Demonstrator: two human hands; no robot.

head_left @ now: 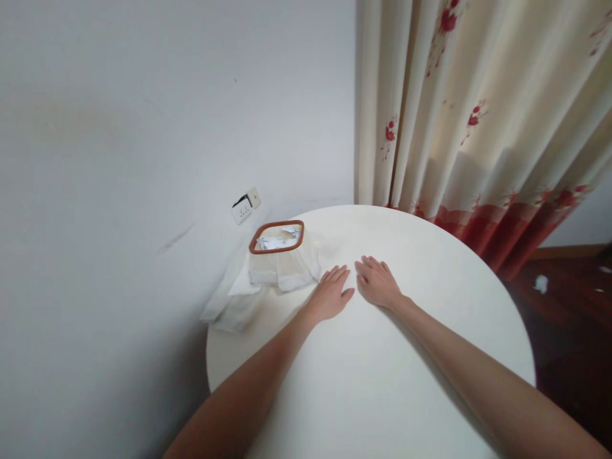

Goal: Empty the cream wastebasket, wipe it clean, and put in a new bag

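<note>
The left hand (331,296) is laid palm down at the white round table (363,382), its fingers extended and nothing grasped. The right hand (377,284) is placed just beside it, likewise unclenched, with nothing held. The brown-rimmed bin (277,251), lined with a white bag (285,273), is located just left of the left hand; whether the bag is touched cannot be told. Crumpled paper (271,243) is contained within. Beyond the right hand, a floral curtain (459,95) is seen.
</note>
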